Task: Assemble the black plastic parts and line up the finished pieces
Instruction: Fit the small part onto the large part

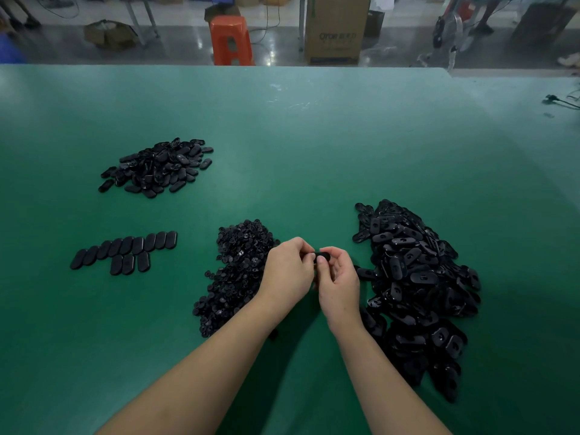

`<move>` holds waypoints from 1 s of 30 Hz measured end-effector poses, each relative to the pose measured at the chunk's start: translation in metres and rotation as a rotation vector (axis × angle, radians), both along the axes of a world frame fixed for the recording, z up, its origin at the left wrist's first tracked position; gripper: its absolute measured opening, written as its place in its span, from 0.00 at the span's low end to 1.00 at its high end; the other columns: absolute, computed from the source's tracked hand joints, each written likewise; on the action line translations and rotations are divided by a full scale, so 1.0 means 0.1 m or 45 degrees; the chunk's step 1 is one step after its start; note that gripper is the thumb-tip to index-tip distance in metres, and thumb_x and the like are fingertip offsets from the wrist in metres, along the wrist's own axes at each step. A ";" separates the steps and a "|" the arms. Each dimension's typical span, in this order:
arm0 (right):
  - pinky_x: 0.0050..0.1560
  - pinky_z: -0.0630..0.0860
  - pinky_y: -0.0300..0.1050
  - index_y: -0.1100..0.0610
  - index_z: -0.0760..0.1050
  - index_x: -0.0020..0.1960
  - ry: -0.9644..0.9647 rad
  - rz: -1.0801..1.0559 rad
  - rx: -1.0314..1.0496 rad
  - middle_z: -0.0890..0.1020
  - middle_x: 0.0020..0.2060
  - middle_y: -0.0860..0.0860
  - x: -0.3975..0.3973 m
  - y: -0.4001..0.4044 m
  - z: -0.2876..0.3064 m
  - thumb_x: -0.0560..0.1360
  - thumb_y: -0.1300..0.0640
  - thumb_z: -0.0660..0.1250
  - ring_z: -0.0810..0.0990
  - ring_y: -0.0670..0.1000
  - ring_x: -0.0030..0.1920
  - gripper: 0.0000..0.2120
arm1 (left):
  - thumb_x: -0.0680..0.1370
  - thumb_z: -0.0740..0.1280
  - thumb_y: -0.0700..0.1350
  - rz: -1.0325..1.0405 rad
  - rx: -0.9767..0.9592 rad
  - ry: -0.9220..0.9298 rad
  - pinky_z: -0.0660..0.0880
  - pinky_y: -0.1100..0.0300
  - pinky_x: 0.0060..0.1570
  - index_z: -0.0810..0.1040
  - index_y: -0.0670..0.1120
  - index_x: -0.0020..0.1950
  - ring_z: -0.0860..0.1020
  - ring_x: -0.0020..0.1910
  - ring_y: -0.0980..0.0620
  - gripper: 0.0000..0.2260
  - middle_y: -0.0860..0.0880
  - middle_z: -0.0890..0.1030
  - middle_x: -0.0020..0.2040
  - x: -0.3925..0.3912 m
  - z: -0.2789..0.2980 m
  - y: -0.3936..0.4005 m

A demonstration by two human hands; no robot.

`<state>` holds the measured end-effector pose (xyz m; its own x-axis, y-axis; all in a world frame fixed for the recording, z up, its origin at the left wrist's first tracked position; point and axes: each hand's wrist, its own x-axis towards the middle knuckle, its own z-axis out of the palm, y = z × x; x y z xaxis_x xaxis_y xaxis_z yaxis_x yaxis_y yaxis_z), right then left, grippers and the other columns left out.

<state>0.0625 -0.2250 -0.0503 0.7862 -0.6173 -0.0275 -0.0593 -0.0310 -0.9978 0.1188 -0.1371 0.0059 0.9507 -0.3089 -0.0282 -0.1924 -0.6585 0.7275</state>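
Left hand and right hand pinching black part, long axis left-right

Most of the black oval part at frame centre is hidden between the fingers of both hands. The left hand covers the small-parts pile's right edge. Both forearms are cut off at the bottom edge.
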 end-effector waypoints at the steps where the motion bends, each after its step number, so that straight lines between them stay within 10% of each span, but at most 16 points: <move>1: 0.51 0.80 0.48 0.49 0.76 0.52 0.002 -0.002 0.014 0.84 0.46 0.50 0.00 0.00 0.00 0.81 0.62 0.66 0.83 0.49 0.49 0.08 | 0.79 0.67 0.41 0.002 -0.001 -0.006 0.67 0.77 0.32 0.81 0.47 0.45 0.74 0.31 0.66 0.05 0.58 0.78 0.34 0.00 0.00 0.00; 14: 0.45 0.78 0.55 0.48 0.76 0.51 0.008 0.011 0.017 0.84 0.44 0.51 0.01 0.01 -0.02 0.82 0.61 0.65 0.81 0.49 0.43 0.08 | 0.79 0.67 0.41 -0.048 -0.052 0.005 0.77 0.61 0.42 0.82 0.46 0.50 0.78 0.36 0.60 0.05 0.54 0.82 0.41 0.01 0.01 0.04; 18: 0.48 0.78 0.43 0.46 0.77 0.51 0.015 -0.026 0.001 0.85 0.45 0.43 0.01 0.01 0.00 0.84 0.60 0.62 0.83 0.44 0.46 0.11 | 0.79 0.65 0.39 -0.303 0.105 -0.213 0.75 0.55 0.55 0.79 0.47 0.62 0.79 0.52 0.52 0.13 0.50 0.82 0.54 -0.02 0.02 0.05; 25: 0.32 0.73 0.45 0.48 0.80 0.50 0.023 0.008 0.103 0.82 0.35 0.45 0.01 0.04 0.03 0.85 0.60 0.58 0.75 0.46 0.32 0.14 | 0.81 0.65 0.44 -0.479 0.500 -0.653 0.68 0.59 0.38 0.75 0.48 0.62 0.80 0.45 0.48 0.10 0.50 0.78 0.51 -0.04 -0.01 0.18; 30: 0.33 0.75 0.41 0.47 0.77 0.56 0.002 0.029 0.102 0.82 0.39 0.46 -0.02 0.05 0.06 0.85 0.59 0.59 0.76 0.46 0.33 0.10 | 0.81 0.66 0.46 -0.277 0.314 -0.599 0.77 0.52 0.44 0.78 0.46 0.60 0.81 0.46 0.45 0.10 0.48 0.81 0.51 0.06 0.14 0.50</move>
